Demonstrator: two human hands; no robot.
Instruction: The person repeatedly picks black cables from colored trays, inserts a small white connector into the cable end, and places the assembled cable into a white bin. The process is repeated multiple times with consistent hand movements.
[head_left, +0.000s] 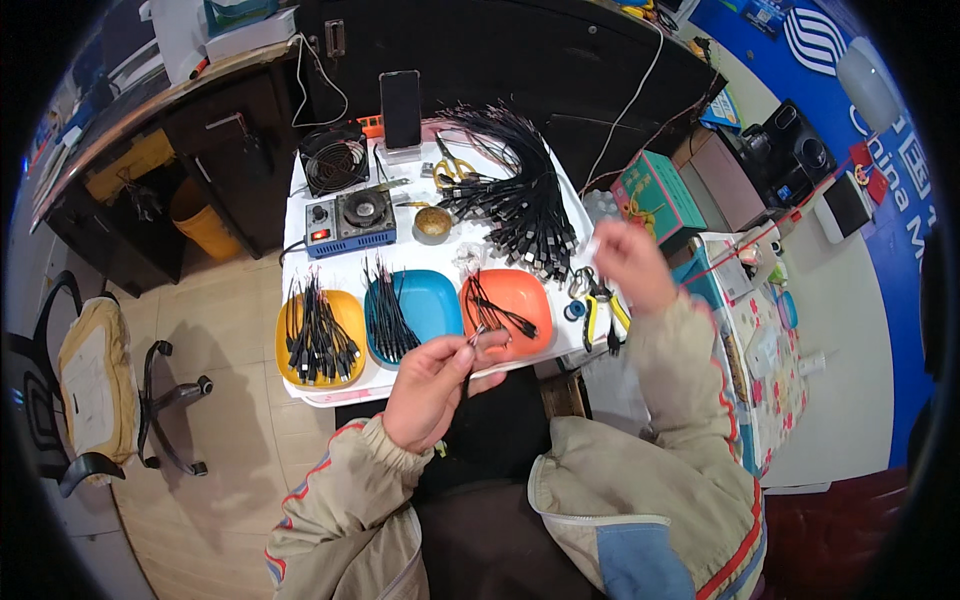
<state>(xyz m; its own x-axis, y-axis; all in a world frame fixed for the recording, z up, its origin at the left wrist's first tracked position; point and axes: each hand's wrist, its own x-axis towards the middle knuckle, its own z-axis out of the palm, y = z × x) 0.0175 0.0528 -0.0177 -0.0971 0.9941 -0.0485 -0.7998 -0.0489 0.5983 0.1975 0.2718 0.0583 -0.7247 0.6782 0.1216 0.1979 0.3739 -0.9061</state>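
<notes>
My left hand (432, 388) is closed on a thin black cable, whose bared wire ends (477, 335) stick up between thumb and fingers. It is at the table's front edge, before the orange tray (541, 318), which holds a few short black cables (500, 305). Off to the right, my right hand (634, 264) is raised above the table edge and smeared by motion; its fingers are hard to read. Below it lie yellow-handled pliers (596, 315) and a small blue spool (573, 311). The blue tray (432, 300) and yellow tray (350, 310) hold more black cables.
Behind the trays are a blue soldering station (350, 236), a small metal bowl (432, 225), yellow scissors (453, 172), a fan (334, 163) and an upright phone (400, 110). A large bundle of black USB cables (525, 200) spreads at the back right. An office chair (110, 390) stands left.
</notes>
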